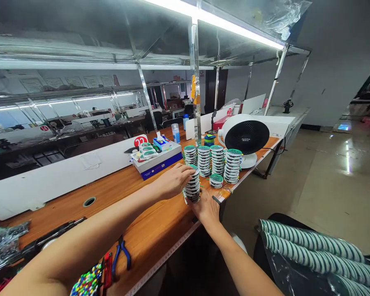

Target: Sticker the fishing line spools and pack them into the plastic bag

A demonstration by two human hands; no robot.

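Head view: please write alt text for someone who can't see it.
A person's left hand and right hand hold the top and base of a green-topped stack of discs at a wooden workbench. Beyond stand four similar stacks, one short stack and a white fan.

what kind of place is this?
Probably a small assembly workshop: a long wooden workbench under a strip light, pliers lying on it, and several stacks of green-topped discs.

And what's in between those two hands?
In the head view, a stack of round discs is between the left hand and right hand, touching both.
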